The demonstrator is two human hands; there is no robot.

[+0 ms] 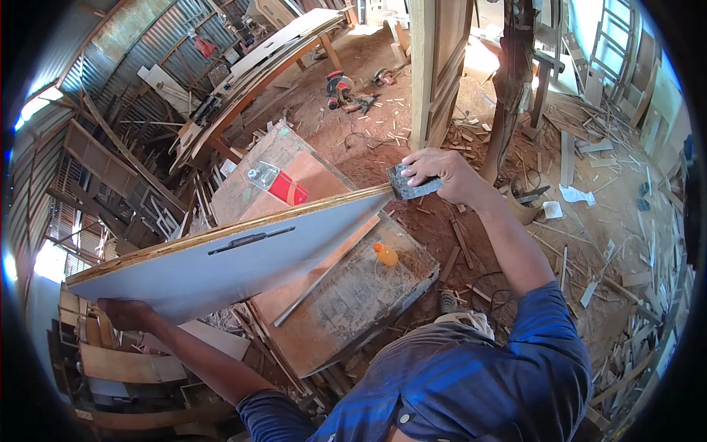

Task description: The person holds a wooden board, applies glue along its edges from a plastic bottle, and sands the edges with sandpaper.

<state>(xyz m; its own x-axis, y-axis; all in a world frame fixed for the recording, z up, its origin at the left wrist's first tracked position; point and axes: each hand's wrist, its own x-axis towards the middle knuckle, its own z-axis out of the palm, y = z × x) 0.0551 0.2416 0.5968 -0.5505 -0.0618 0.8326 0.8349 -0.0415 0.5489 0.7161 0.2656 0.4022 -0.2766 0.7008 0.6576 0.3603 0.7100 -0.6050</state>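
A plywood board [199, 269] with a pale face and layered edge is held tilted across the worktable. A narrow dark slot or fitting [251, 240] shows in its face. My left hand [127, 314] is closed on the board near its lower left corner, its fingers partly hidden. My right hand [445, 175] grips a dark, speckled rectangular block [414, 184], which meets the board's far right end. A small orange bottle [385, 254] stands on the near part of the table, and a clear bottle with a red label [277, 183] lies beyond the board.
The worn worktable [346, 317] carries a thin strip [305, 295] along its top. Red power tools [340, 90] lie on the dirt floor among wood scraps. A wooden post [508, 96] and a panelled door [445, 66] stand ahead. A long bench [258, 81] is at back left.
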